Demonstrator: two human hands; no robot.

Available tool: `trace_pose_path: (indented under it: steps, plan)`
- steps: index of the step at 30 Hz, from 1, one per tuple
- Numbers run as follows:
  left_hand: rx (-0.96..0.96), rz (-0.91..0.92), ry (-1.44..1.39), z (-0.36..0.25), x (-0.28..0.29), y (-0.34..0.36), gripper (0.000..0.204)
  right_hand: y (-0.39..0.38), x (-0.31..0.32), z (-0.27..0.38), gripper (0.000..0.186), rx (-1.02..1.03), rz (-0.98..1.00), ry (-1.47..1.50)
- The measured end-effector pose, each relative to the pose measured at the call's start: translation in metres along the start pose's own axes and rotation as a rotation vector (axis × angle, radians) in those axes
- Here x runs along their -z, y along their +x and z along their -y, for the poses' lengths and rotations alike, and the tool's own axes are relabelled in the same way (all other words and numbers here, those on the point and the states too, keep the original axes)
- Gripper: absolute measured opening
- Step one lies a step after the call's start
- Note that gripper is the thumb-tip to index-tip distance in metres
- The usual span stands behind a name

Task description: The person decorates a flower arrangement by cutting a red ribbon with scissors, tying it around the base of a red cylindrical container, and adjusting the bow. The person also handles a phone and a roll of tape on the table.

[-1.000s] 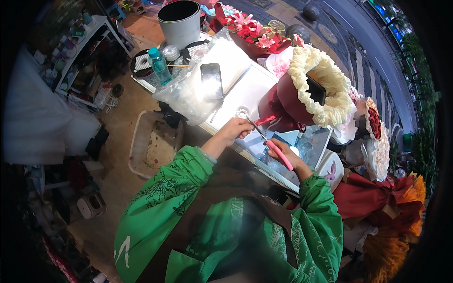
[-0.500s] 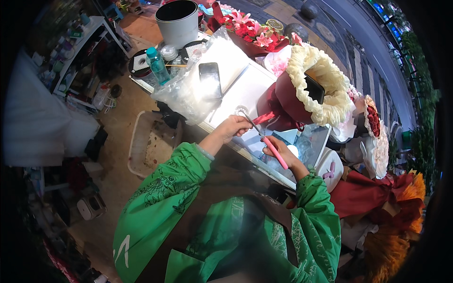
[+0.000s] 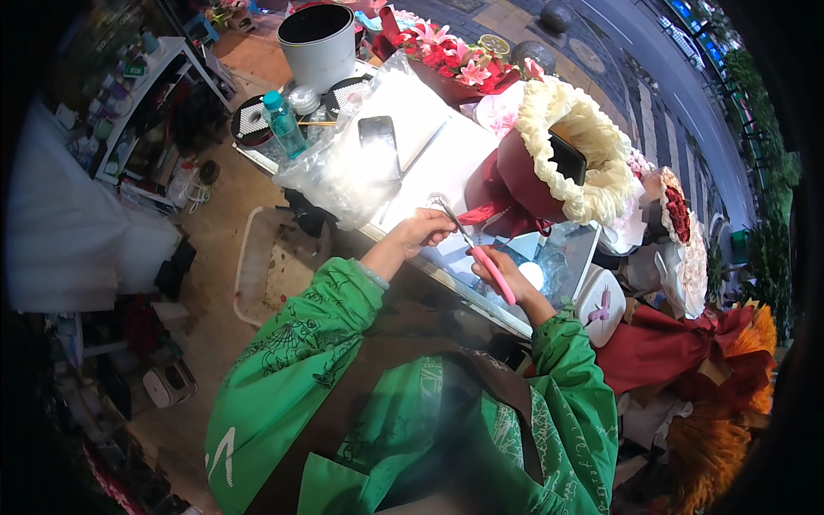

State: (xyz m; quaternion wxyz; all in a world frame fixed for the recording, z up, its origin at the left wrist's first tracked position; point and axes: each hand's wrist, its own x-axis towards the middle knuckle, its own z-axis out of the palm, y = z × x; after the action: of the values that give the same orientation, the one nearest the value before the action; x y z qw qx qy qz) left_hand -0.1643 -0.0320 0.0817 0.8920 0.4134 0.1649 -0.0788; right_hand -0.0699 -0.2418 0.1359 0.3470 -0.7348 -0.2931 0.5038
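My right hand is closed around the pink handles of a pair of scissors. Their dark blades point up and left, reaching my left hand. The left fingers are pinched together at the tail of a red ribbon, with the blades crossing right beside the fingertips. That ribbon comes from a dark red round bouquet box, tilted on the table. Ruffled cream wrapping rings its top, and a dark flat object lies inside the ring.
On the white table lie a phone and clear plastic wrap, near a teal bottle and a white bucket. Pink and red flowers stand behind. A plastic bin sits on the floor at left.
The scissors and my right hand have shifted slightly up and left, toward the left hand. My left hand stays nearly in place, and the whole view has moved a little.
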Motion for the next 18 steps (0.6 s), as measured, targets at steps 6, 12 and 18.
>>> trace_pose_path:
  steps: [6, 12, 18]
  plan:
    - [-0.018, -0.019, 0.069, -0.004, 0.001, 0.001, 0.013, 0.005, -0.008, -0.001, 0.058, 0.075, -0.046, 0.029]
    - [-0.033, 0.007, 0.096, -0.002, 0.003, 0.002, 0.013, 0.006, -0.009, -0.013, 0.051, 0.088, -0.027, 0.093]
    - [-0.036, 0.011, 0.159, -0.002, 0.003, 0.004, 0.011, 0.006, -0.014, -0.003, 0.058, 0.046, 0.005, 0.201]
